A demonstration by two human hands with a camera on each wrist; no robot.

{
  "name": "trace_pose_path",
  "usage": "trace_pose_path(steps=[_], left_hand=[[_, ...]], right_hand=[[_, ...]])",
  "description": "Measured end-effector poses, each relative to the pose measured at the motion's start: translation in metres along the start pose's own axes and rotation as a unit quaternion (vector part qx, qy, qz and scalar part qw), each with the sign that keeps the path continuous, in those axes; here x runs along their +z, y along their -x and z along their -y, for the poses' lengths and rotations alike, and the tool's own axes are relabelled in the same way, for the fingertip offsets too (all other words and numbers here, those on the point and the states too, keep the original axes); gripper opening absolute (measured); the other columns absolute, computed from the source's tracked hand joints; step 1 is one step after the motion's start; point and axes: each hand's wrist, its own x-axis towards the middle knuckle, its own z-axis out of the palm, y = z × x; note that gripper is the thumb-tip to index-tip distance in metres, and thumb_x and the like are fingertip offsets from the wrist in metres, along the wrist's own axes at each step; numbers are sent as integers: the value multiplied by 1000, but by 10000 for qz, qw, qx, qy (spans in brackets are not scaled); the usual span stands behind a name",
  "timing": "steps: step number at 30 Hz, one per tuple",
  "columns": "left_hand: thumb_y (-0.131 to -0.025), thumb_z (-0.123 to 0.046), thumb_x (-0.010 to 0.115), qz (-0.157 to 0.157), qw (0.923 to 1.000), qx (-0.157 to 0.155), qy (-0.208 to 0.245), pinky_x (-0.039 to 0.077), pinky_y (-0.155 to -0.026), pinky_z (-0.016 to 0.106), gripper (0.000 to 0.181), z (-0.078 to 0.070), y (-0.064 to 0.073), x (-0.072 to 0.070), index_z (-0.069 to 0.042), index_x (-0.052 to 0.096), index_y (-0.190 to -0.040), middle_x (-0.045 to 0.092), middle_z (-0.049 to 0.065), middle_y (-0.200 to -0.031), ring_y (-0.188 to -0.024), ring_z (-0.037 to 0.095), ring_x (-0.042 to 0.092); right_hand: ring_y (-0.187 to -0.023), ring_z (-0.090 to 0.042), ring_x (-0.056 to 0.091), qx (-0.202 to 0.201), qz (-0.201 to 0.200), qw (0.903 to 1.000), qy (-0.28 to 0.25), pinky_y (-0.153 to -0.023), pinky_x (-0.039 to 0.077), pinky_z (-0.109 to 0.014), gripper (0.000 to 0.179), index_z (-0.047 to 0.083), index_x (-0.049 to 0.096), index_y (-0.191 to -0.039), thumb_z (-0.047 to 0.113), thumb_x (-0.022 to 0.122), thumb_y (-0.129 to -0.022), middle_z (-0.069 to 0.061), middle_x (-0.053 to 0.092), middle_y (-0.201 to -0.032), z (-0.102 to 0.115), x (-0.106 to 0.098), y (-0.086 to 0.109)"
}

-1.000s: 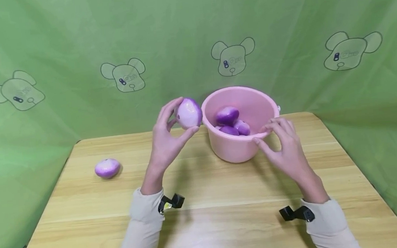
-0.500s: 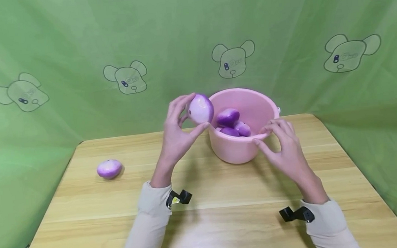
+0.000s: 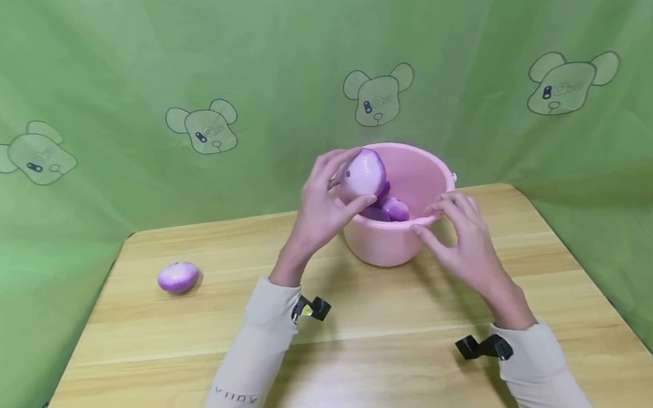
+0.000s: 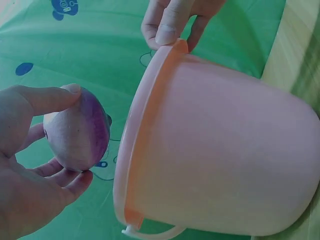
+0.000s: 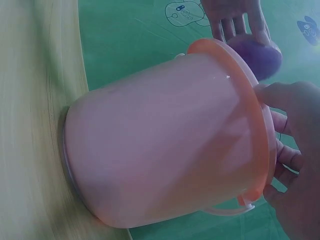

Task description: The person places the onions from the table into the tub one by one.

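Observation:
My left hand (image 3: 323,205) grips a glossy purple-and-white onion (image 3: 366,173) between thumb and fingers, over the left side of a pink bucket (image 3: 385,244). In the left wrist view this onion (image 4: 77,130) has a small dark nub at one end and stands just off the bucket's mouth. Several similar onions (image 3: 395,209) lie inside the bucket, partly hidden by the held one and the rim. My right hand (image 3: 470,243) pinches the bucket's front-right rim, thumb outside and fingers inside. That grip shows in the right wrist view too, with the bucket (image 5: 165,140) upright on the table.
One more purple-and-white onion (image 3: 178,277) lies on the wooden table (image 3: 376,374) at the left. Behind and beside the table hangs a green curtain (image 3: 286,71) with bear-head prints. A white handle (image 4: 155,234) hangs at the bucket's side.
My left hand has carried the onion rightward, from beside the bucket to over its left rim. The right hand keeps its hold on the rim, and the bucket stays in place.

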Motion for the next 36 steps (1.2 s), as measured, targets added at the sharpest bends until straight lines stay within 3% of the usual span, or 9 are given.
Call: trace_pose_path(steps=[8,19,28,36], left_hand=[[-79,-8,89,300,9995,74,-107,51,-103,30,74,2,-9,8,-12,57,-145,50,10,-146,-127,23,55],[-80,-9,89,884,9959,-60,-163,52,-100,25,75,7,-17,18,-14,56,-146,51,1,-151,-127,17,54],[-81,-15,88,1296,9876,72,-884,32,-118,25,73,9,-22,26,-12,55,-146,53,4,-151,-139,15,45],[-81,-15,89,1508,9819,-38,-1148,44,-109,26,73,6,-28,35,-12,56,-146,56,4,-149,-131,18,54]], right_hand=[[-113,-29,48,-35,1,10000,-4,-99,41,-48,32,-4,67,-107,5,84,-81,-17,60,-114,-1,3,-2],[-113,-29,48,-47,-33,10000,3,-99,40,-47,33,-3,67,-107,5,84,-81,-17,60,-114,-1,3,-2],[-111,-28,48,-102,-24,9999,-98,-98,40,-46,30,-2,68,-105,4,84,-80,-15,60,-112,0,2,-2],[-113,-28,48,-40,33,9999,-92,-99,40,-46,31,-3,67,-106,5,84,-81,-15,60,-113,0,2,-2]])
